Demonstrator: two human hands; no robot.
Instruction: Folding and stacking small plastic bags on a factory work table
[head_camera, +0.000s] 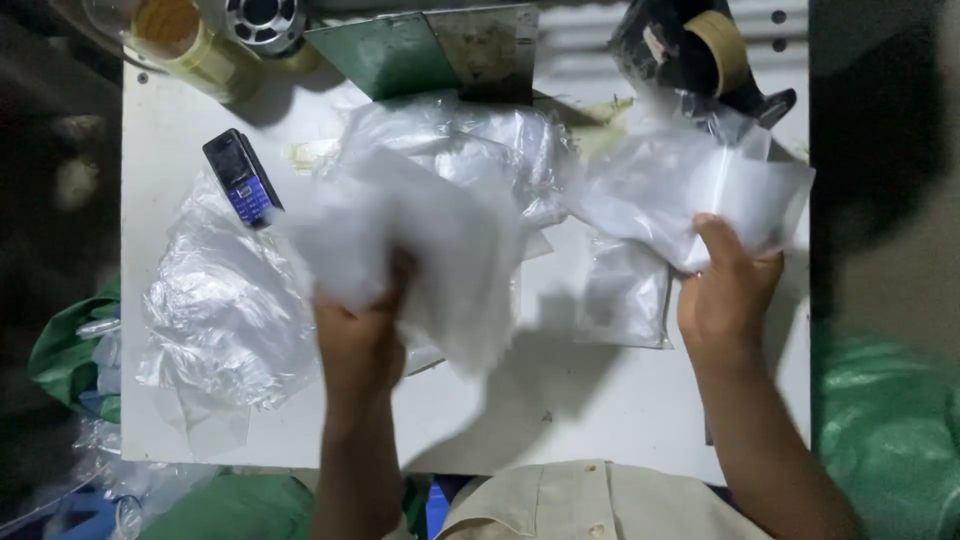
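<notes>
I am gripping a blurred white plastic bag (420, 250) in my left hand (360, 340) mid-table and pinching another clear bag (700, 190) with my right hand (725, 295) near the table's (600, 410) right edge, several loose bags (220, 300) lying unsorted.

Light falls brightly from above on the white rectangular tabletop (600, 400), while the surroundings sink into darkness. The left hand (360, 335) and its white crumpled plastic sheet (420, 250) are motion-blurred; both forearms cast soft shadows; clear bags glint
</notes>
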